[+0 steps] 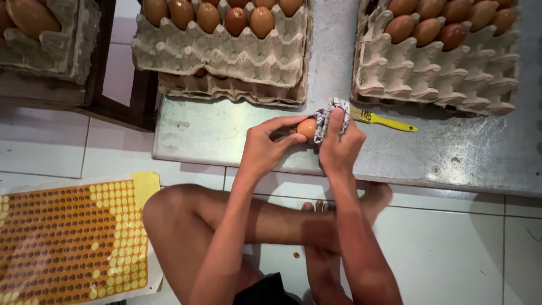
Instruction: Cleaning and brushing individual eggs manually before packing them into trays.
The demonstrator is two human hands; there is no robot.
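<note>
My left hand [264,146] holds a brown egg [307,127] by its fingertips above the near edge of a low metal surface [226,133]. My right hand [340,146] presses a black-and-white checked cloth [330,114] against the egg's right side. Both hands meet over the egg, just in front of my crossed legs.
A stack of grey pulp egg trays [226,56] with brown eggs stands behind the hands, another tray stack [446,68] at the right, a third [51,45] at far left. A yellow-handled brush [387,120] lies right of the cloth. A yellow round-sticker sheet [73,243] lies on the tiled floor.
</note>
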